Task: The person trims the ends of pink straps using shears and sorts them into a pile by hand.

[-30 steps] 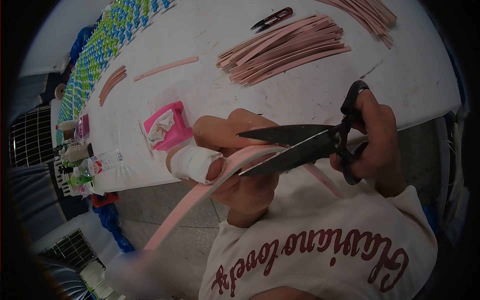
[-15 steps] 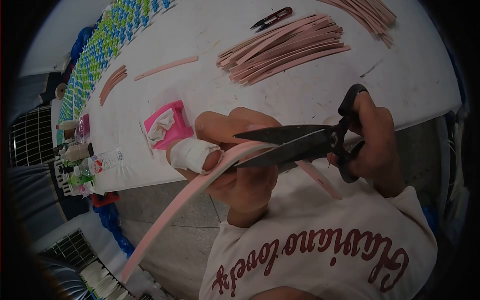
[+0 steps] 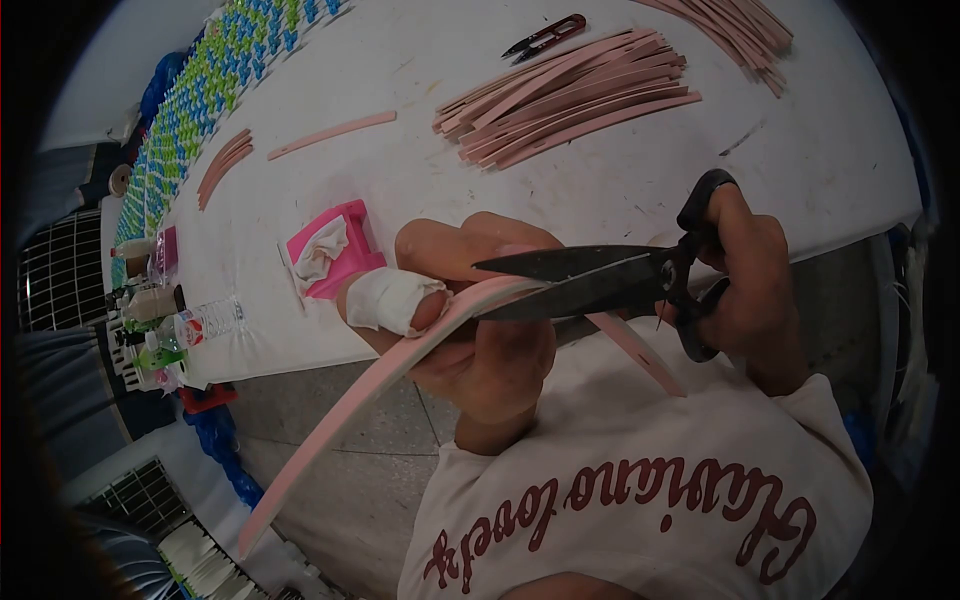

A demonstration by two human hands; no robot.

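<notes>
My left hand (image 3: 480,340), its thumb wrapped in white tape, is closed on a long pink strip (image 3: 345,410). One end of the strip hangs down to the lower left; another pink length shows below the blades, toward the shirt. In my right hand (image 3: 750,280) are black scissors (image 3: 600,280), with fingers through the handles. Their blades are slightly apart and lie around the strip beside my left fingers. On the white table (image 3: 400,210), a large pile of pink strips (image 3: 570,95) lies beyond my hands.
Small snips (image 3: 543,38) lie behind the pile. More strips (image 3: 735,35) are at the upper right, a single strip (image 3: 332,135) and a small bundle (image 3: 225,168) at the left. A pink tissue holder (image 3: 350,255), a bottle (image 3: 205,325) and blue-green pieces (image 3: 200,125) are also left.
The scissor blades have closed slightly around the strip. My left hand has shifted a little, and the strip's hanging end has moved slightly left.
</notes>
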